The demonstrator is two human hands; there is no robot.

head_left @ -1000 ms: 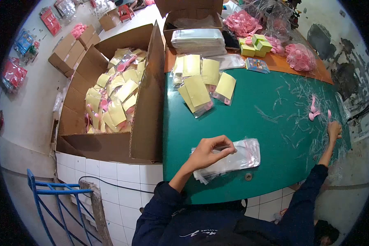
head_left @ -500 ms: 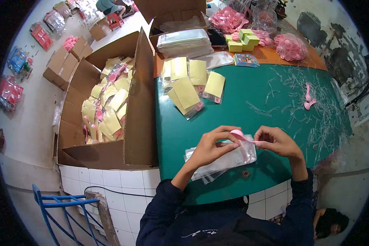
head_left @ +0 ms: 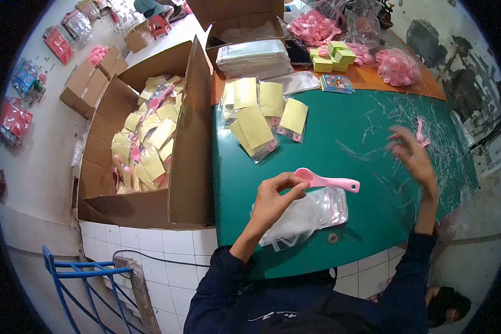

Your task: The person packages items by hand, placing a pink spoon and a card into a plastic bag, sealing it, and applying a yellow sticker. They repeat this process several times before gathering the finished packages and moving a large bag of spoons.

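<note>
Between the thumb and fingers of my left hand (head_left: 279, 196) is a pink plastic spoon (head_left: 331, 182), pinched at its bowl end. Its handle points right, with a hole near the tip. Beneath it, clear plastic bags (head_left: 303, 220) lie on the green tabletop (head_left: 295, 158). My right hand (head_left: 412, 153) is up over the right side of the table, smeared by motion, close to other pink spoons (head_left: 421, 132) and clear plastic strips (head_left: 442, 161). Whether its fingers hold anything does not show.
Packed spoons with yellow cards (head_left: 253, 125) lie at the table's back left. A large cardboard box (head_left: 189, 150) of similar packs stands left. Behind are stacked clear bags (head_left: 253, 58), yellow-green boxes (head_left: 337, 55) and bagged pink spoons (head_left: 398, 67). A blue metal frame (head_left: 89, 273) stands lower left.
My right hand has left the spoon and moved right and away from me toward the other spoons. My left hand keeps the spoon, whose handle now shows in full.
</note>
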